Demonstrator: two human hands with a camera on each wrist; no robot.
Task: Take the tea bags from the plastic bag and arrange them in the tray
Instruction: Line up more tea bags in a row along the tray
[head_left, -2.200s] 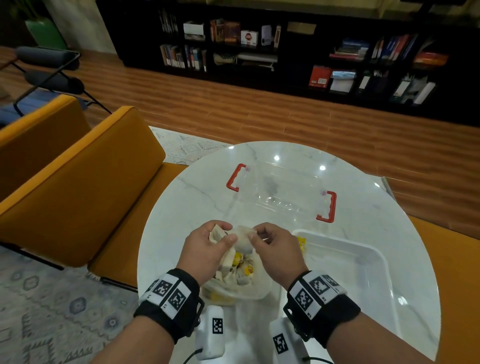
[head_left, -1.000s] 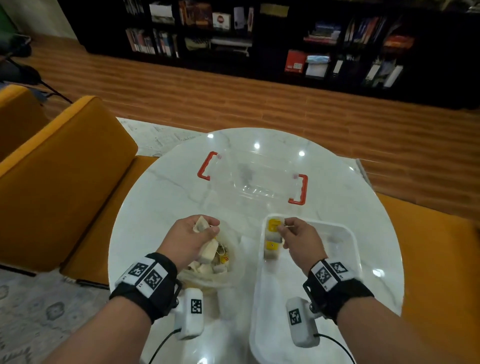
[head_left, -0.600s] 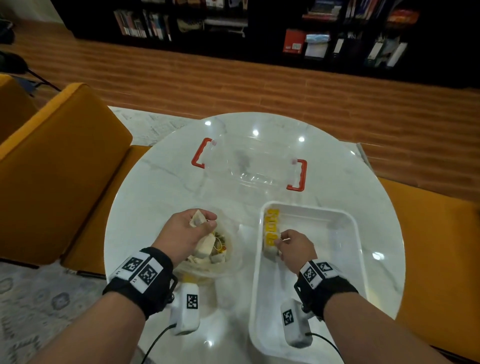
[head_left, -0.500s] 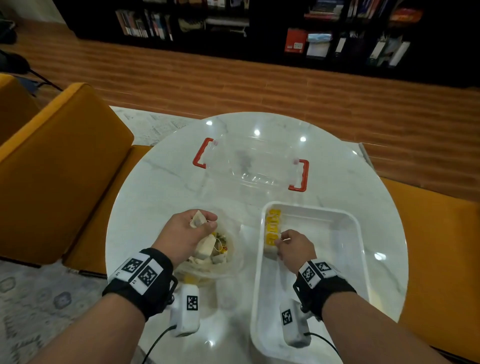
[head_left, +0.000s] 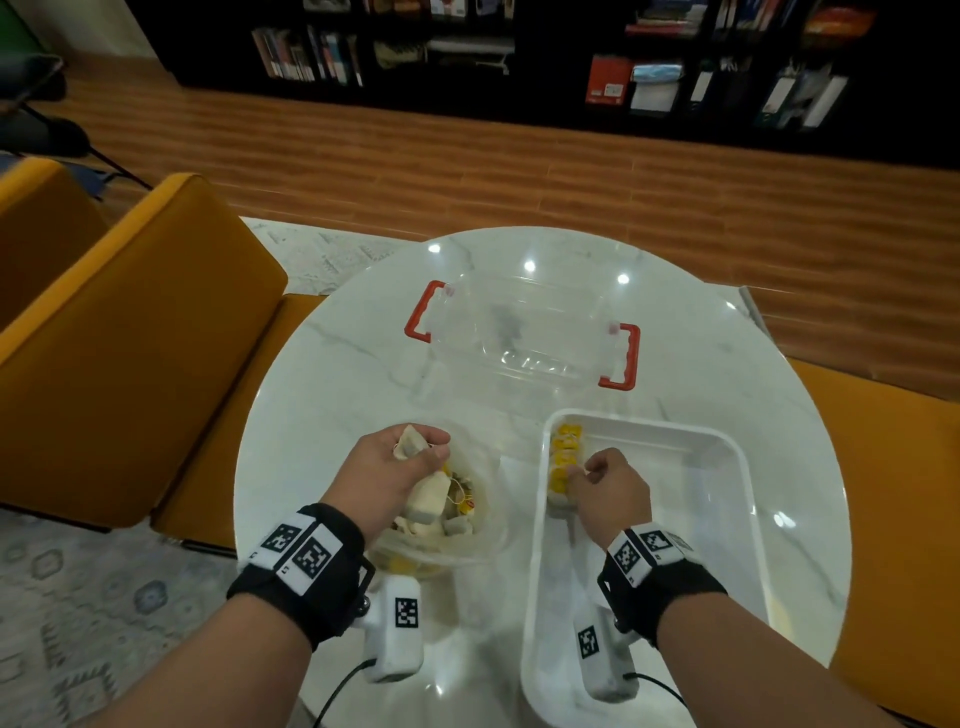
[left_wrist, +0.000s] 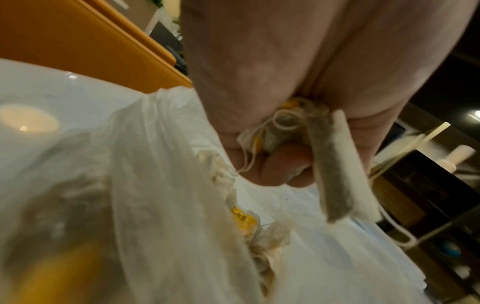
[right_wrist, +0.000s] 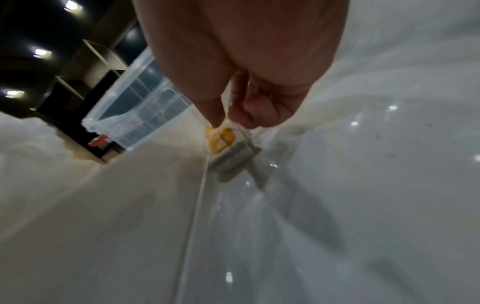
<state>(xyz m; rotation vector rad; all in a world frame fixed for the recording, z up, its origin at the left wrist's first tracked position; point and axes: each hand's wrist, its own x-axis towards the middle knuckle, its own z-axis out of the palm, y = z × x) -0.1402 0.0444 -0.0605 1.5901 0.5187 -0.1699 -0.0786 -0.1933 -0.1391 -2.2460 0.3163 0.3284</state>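
A clear plastic bag (head_left: 467, 540) of tea bags lies on the round marble table (head_left: 322, 415), just left of the white tray (head_left: 727, 467). My left hand (head_left: 395, 467) hovers over the bag's mouth and grips a bunch of tea bags (left_wrist: 330, 174), one hanging down from the fist. In the tray, a row of tea bags with yellow tags (head_left: 563, 457) lines the far left wall. My right hand (head_left: 608, 483) pinches the nearest tea bag (right_wrist: 226, 148) of that row by its top edge, low against the tray floor.
A clear storage box with red handles (head_left: 524, 332) stands beyond the tray and the bag. Mustard-yellow chairs (head_left: 130, 338) flank the table on the left. Most of the tray floor to the right of the row is bare.
My right hand left the bag, carried a tea bag into the tray and set it at the near end of the row. My left hand has stayed above the bag with its bunch.
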